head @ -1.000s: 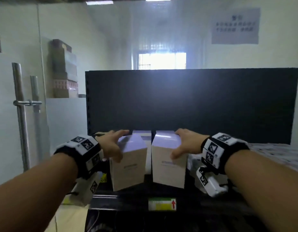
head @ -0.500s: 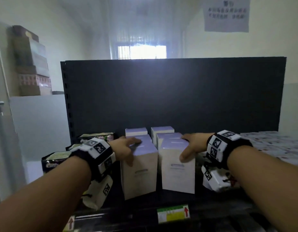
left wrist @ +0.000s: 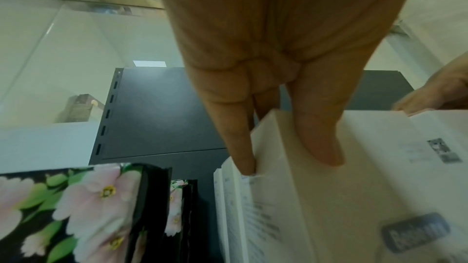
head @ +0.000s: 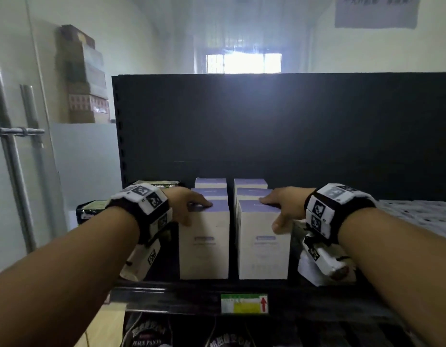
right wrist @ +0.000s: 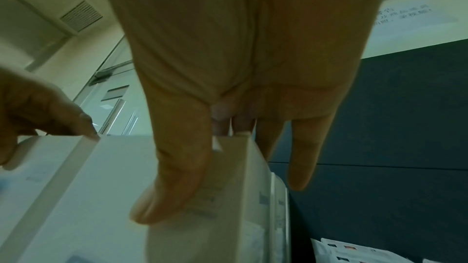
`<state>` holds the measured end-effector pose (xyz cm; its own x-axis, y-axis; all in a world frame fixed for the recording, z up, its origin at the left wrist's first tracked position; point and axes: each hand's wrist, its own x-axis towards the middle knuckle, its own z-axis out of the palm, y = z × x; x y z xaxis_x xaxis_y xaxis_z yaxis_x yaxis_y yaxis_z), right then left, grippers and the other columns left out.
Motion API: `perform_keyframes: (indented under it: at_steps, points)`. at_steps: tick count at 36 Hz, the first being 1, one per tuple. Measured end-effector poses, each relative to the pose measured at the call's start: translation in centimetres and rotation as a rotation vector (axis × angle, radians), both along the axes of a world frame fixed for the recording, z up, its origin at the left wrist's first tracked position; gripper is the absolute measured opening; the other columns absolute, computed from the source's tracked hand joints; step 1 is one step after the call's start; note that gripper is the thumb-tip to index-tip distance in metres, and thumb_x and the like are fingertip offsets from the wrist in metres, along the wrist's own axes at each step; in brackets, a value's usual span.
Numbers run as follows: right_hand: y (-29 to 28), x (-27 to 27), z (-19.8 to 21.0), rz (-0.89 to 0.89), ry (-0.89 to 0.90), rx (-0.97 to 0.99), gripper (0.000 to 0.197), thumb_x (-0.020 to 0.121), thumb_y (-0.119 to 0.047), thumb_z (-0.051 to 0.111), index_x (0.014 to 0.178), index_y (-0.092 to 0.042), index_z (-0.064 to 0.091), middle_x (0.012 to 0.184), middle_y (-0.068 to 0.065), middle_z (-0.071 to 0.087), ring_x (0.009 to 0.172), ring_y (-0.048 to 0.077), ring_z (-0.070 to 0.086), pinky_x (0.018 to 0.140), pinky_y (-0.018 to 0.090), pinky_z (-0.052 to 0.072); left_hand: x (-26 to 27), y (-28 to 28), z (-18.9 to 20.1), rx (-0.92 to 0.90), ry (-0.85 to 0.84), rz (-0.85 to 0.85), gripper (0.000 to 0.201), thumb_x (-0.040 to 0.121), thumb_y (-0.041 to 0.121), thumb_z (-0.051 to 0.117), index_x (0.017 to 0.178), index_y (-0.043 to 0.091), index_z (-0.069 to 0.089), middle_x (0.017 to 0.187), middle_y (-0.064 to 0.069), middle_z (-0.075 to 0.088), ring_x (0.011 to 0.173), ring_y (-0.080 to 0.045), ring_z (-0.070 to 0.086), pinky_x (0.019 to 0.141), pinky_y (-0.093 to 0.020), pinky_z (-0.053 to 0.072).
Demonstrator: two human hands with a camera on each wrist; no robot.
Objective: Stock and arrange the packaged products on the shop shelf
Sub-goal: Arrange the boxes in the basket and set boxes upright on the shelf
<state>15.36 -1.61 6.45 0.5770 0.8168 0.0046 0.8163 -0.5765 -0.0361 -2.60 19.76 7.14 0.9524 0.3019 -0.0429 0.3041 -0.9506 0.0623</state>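
Two rows of white boxes with purple tops stand on the black shelf [head: 191,294]. My left hand [head: 194,212] grips the top of the front left box [head: 204,246], fingers over the lid and thumb on its front face. My right hand [head: 274,211] holds the front right box [head: 264,249] the same way. Both boxes stand upright at the shelf front, a narrow gap between them. In the left wrist view my left hand [left wrist: 286,157] clasps the box [left wrist: 354,187] at a corner. In the right wrist view my right hand [right wrist: 228,195] has its thumb on the box [right wrist: 113,177].
Behind the front pair stand more boxes [head: 210,182] against the dark back panel [head: 292,126]. Black floral packs [head: 91,209] lie to the left, white patterned packs [head: 417,214] to the right. A price label [head: 244,303] sits on the shelf edge. A glass door [head: 14,146] is at the left.
Both boxes were tilted in my hands. Now they stand square and upright on the shelf, in line with the rows behind. My hands still hold their tops.
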Motion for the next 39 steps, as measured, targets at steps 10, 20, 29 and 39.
perform_keyframes:
  at_steps: [10,20,29,39]
  points:
    - [-0.1,0.2,0.3,0.014,0.027,-0.034,0.09,0.076,-0.04,0.078,0.151,-0.025,0.029,0.152,-0.003,0.035,0.138,0.019,0.037,0.113,0.032,0.031,0.5,0.0,-0.1,0.049,-0.001,-0.008,0.07,0.08,0.017,0.073,0.139,0.038,0.042,0.133,0.008,0.047,0.108,-0.007,0.045,0.08,-0.01,0.031]
    - [-0.9,3.2,4.9,-0.021,0.003,0.242,0.032,0.095,-0.029,0.058,0.126,-0.023,0.064,0.129,-0.005,0.062,0.113,0.011,0.057,0.092,0.02,0.039,1.5,2.5,2.9,-0.059,-0.182,0.047,0.041,0.092,0.04,0.056,0.132,0.033,0.053,0.12,0.01,0.059,0.101,-0.005,0.053,0.087,-0.015,0.034]
    - [2.3,6.3,3.2,-0.019,-0.016,0.02,0.061,0.087,-0.025,0.07,0.143,-0.021,0.046,0.144,-0.003,0.049,0.129,0.017,0.049,0.105,0.027,0.039,4.8,4.3,3.0,0.154,-0.004,0.063,0.04,0.092,0.022,0.058,0.132,0.024,0.056,0.128,0.001,0.06,0.115,-0.015,0.056,0.08,-0.01,0.034]
    - [4.6,7.8,1.3,0.036,-0.09,-0.04,0.053,0.088,-0.029,0.068,0.138,-0.02,0.052,0.141,0.0,0.052,0.125,0.018,0.052,0.101,0.025,0.04,8.2,5.2,1.7,0.323,0.133,0.05,0.039,0.094,0.027,0.052,0.132,0.024,0.055,0.139,0.0,0.05,0.126,-0.02,0.048,0.102,-0.026,0.038]
